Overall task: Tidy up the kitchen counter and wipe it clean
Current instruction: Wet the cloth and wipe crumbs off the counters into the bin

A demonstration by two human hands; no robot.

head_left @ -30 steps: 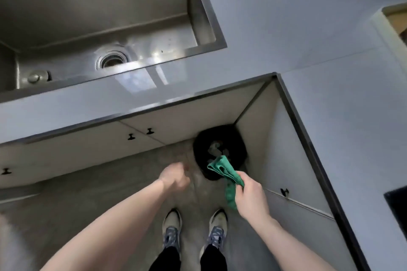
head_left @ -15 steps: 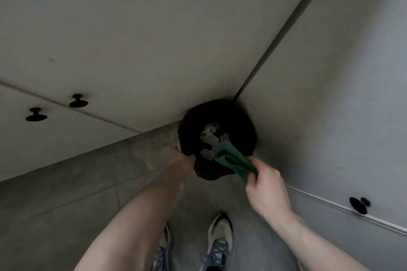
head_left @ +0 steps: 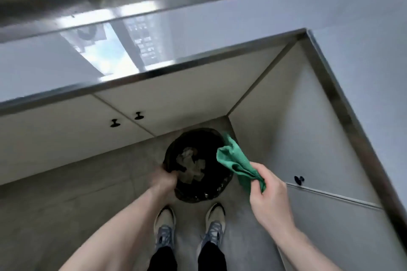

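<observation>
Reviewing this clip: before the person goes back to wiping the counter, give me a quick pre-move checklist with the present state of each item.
1. Green cloth gripped in right hand: ok.
2. Left hand free of the black bin: not ok, it is at the rim; blurred.
3. Waste inside the bin, not on the floor: ok, crumpled scraps lie within.
4. Cloth clear of the bin opening: not ok, it hangs over the right edge.
5. Counter visibly free of items: ok in the part shown.
6. Counter wiped clean: cannot tell.
</observation>
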